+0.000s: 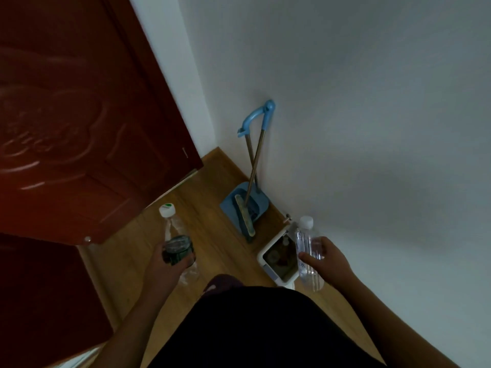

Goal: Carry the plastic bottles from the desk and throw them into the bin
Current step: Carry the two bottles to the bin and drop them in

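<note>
My left hand (170, 264) grips a clear plastic bottle (174, 232) with a white cap and a dark green label, held upright over the wooden floor. In my right hand (328, 258) is a second clear bottle (305, 248) with a white cap, tilted, its lower end over the bin's right edge. The bin (268, 269) is a small white-rimmed container standing on the floor by the wall, between my two hands, with rubbish visible inside.
A blue dustpan (245, 201) and a broom (245, 219) with a blue handle lean in the corner beyond the bin. A dark red door (79, 115) stands open on the left. The white wall (372, 128) runs along the right.
</note>
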Demonstrator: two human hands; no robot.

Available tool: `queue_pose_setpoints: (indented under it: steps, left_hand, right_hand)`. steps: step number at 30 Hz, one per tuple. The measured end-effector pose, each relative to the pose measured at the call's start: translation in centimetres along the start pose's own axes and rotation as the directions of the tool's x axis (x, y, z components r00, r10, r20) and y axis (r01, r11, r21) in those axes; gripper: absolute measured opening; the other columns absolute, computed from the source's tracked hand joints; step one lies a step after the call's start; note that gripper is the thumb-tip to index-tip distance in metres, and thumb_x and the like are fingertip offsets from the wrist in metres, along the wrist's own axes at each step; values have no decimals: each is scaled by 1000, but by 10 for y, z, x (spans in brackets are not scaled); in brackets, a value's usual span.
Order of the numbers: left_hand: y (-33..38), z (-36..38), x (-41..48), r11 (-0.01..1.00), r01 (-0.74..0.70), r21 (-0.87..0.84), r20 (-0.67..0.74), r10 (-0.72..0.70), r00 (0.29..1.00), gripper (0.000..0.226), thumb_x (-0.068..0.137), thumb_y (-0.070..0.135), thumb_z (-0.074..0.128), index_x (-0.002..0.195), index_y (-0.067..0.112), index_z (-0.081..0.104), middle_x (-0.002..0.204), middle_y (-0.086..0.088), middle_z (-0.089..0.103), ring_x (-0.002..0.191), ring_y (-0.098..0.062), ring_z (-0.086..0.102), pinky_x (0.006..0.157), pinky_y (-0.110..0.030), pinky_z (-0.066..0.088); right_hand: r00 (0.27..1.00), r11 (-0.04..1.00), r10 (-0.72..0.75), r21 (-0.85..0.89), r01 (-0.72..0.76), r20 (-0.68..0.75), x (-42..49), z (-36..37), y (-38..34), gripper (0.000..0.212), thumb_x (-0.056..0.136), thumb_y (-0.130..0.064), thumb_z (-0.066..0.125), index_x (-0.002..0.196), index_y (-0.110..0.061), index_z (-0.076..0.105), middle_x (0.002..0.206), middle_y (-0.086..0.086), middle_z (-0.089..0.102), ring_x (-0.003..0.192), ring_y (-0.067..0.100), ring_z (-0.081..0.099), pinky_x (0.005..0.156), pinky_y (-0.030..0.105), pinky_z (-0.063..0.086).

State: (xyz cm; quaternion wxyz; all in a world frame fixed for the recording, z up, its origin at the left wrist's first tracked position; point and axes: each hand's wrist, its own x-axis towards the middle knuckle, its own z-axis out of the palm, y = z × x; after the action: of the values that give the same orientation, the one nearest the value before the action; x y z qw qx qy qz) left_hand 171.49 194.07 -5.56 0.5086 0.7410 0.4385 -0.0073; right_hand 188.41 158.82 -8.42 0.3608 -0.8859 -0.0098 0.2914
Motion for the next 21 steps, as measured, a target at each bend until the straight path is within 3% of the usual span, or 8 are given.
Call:
queue_pose_setpoints:
  steps: [2,6,10,12,15,18,21]
  left_hand:
    - [7,4,12,1000,8,30,77,-11,997,64,73,27,88,127,19,55,116,-2,64,106,-23,64,79,-35,52]
    - [26,14,48,990,-28,136,238,-5,971,75,58,47,87,121,26,53,112,2,63,104,-21,64,86,-38,54]
    - [43,32,87,959,-128,253,402,16,915,54,76,20,86,115,30,51,97,20,58,101,-19,62,74,-29,48]
    - [49,41,107,934,-181,307,487,9,873,56,77,22,85,119,35,50,98,25,56,100,-14,60,75,-29,46]
    - [54,53,135,899,-237,368,603,-37,797,68,77,32,83,135,37,47,111,19,60,108,-13,61,78,-29,50]
    - [53,70,162,837,-332,435,670,-55,740,76,79,33,81,143,32,41,135,2,57,117,-18,57,78,-27,49]
    - [45,97,182,781,-401,479,712,-78,698,79,80,35,79,147,31,37,146,-4,51,130,-28,53,89,-37,48]
  right_hand:
    - [999,999,34,35,-33,-41,3,2,-2,49,79,-44,78,117,-21,57,105,-3,67,92,17,66,76,30,50]
    - [989,991,106,93,-96,-105,1,10,-12,42,80,-39,79,108,-20,54,99,-1,62,85,16,59,63,23,41]
    - [952,962,248,166,-219,-179,-4,26,-11,57,78,-43,79,122,-15,56,105,-4,60,93,17,59,77,30,45]
    - [929,936,312,232,-264,-199,-4,40,-7,58,77,-43,80,122,-15,57,106,-5,62,96,16,61,78,30,45]
    - [887,891,404,315,-327,-223,0,66,-1,54,77,-44,79,118,-16,58,105,-4,64,97,18,63,75,30,44]
    - [864,872,445,333,-358,-236,9,91,4,48,76,-44,78,111,-20,56,104,-4,65,94,19,64,72,31,49]
    - [864,871,444,341,-353,-238,24,111,13,46,76,-46,78,108,-24,52,105,-5,64,93,17,62,69,29,47]
